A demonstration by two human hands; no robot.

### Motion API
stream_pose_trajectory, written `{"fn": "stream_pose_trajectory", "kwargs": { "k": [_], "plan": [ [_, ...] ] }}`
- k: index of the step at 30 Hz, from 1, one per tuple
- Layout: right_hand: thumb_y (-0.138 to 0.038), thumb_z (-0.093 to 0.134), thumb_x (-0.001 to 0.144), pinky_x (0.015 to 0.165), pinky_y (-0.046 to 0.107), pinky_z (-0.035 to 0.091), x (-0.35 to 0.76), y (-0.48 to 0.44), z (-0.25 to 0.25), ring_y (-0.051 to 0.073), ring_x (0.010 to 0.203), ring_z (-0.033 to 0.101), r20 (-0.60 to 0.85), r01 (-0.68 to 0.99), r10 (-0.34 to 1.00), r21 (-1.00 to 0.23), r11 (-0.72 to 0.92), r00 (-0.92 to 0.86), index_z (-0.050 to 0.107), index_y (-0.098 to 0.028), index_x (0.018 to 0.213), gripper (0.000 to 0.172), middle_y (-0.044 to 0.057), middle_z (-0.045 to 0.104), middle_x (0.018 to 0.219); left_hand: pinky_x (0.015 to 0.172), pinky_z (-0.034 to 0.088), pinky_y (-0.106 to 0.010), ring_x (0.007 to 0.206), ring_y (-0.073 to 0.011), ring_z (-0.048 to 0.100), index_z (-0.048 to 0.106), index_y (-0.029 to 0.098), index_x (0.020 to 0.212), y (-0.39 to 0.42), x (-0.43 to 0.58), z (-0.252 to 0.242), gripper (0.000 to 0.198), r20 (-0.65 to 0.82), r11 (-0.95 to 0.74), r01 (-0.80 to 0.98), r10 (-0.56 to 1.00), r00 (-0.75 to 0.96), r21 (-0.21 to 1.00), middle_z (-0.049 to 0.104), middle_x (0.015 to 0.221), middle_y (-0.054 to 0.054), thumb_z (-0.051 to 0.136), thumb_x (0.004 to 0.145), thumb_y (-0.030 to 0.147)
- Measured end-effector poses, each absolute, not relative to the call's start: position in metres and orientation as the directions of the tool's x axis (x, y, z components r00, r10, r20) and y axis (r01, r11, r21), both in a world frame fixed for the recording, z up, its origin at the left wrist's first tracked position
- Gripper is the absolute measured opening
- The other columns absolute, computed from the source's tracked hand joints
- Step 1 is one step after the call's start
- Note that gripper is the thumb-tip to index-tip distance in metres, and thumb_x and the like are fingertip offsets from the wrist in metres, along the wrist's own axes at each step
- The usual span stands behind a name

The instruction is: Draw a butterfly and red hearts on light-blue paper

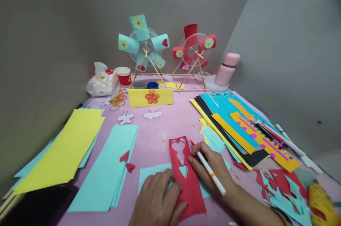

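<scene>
My right hand (217, 169) grips a white marker (213, 175) with an orange band; its red tip points at the far end of a red paper strip (190, 194). Heart-shaped holes are cut through this strip. My left hand (156, 199) lies on the strip's left side, fingers spread and slightly bent. Beneath the strip is a light blue paper (145, 176), partly covered by my left hand. Two small red paper hearts (130, 167) lie to the left, by a stack of light blue strips (106, 172).
Yellow sheets (64, 141) and a dark flat object (39, 204) are at left. Behind stand a blue pinwheel model (141, 34), a red one (191, 34), a paper cup (124, 77) and a pink bottle (227, 70). Coloured sheets (223, 109) and paper scraps (287, 190) lie right.
</scene>
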State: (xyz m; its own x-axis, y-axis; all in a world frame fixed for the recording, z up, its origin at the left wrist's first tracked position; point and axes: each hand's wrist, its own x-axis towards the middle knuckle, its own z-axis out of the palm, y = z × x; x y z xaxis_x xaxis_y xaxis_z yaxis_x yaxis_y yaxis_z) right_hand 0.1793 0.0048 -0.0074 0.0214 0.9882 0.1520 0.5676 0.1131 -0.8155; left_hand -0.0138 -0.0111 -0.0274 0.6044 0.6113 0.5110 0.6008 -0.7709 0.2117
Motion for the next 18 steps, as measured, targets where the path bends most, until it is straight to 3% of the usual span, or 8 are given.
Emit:
{"fn": "stream_pose_trajectory", "kwargs": {
  "k": [4, 8, 13, 18],
  "plan": [
    [-0.024, 0.063, 0.076, 0.050, 0.021, 0.036, 0.187, 0.009, 0.003, 0.011, 0.055, 0.045, 0.075, 0.114, 0.982, -0.992, 0.055, 0.175, 0.048, -0.021, 0.076, 0.015, -0.005, 0.049, 0.064, 0.071, 0.048, -0.029, 0.081, -0.0184, 0.057, 0.052, 0.018, 0.093, -0.013, -0.019, -0.019, 0.013, 0.537, -0.746, 0.575, 0.653, 0.534, 0.335, 0.056, 0.091, -0.006, 0.058, 0.082, 0.018],
    [-0.023, 0.077, 0.065, 0.039, 0.014, 0.026, 0.209, 0.017, 0.017, 0.006, 0.043, 0.034, -0.048, -0.256, 0.911, -0.964, 0.064, 0.409, 0.051, -0.022, 0.073, 0.027, -0.010, 0.045, 0.054, 0.077, 0.043, -0.026, 0.089, -0.0161, 0.053, 0.050, 0.020, 0.096, -0.012, -0.029, -0.007, 0.012, 0.577, -0.679, 0.582, 0.717, 0.391, 0.448, 0.051, 0.095, -0.004, 0.052, 0.085, 0.014],
    [-0.025, 0.080, 0.063, 0.039, 0.012, 0.028, 0.215, 0.016, 0.032, 0.004, 0.041, 0.038, -0.116, -0.323, 0.906, -0.946, 0.023, 0.406, 0.050, -0.022, 0.074, 0.032, -0.011, 0.046, 0.052, 0.083, 0.039, -0.025, 0.090, -0.0141, 0.052, 0.049, 0.024, 0.094, 0.000, -0.043, 0.005, 0.007, 0.542, -0.573, 0.600, 0.800, 0.259, 0.559, 0.053, 0.093, 0.000, 0.050, 0.087, 0.020],
    [-0.025, 0.074, 0.070, 0.043, 0.014, 0.034, 0.183, 0.007, 0.041, 0.005, 0.045, 0.046, -0.097, -0.235, 0.962, -0.971, -0.036, 0.254, 0.049, -0.021, 0.075, 0.026, -0.010, 0.050, 0.055, 0.067, 0.044, -0.022, 0.074, -0.0131, 0.057, 0.052, 0.027, 0.090, 0.007, -0.048, 0.009, 0.011, 0.337, -0.333, 0.551, 0.936, 0.097, 0.765, 0.058, 0.081, 0.004, 0.049, 0.088, 0.037]
  ]
}}
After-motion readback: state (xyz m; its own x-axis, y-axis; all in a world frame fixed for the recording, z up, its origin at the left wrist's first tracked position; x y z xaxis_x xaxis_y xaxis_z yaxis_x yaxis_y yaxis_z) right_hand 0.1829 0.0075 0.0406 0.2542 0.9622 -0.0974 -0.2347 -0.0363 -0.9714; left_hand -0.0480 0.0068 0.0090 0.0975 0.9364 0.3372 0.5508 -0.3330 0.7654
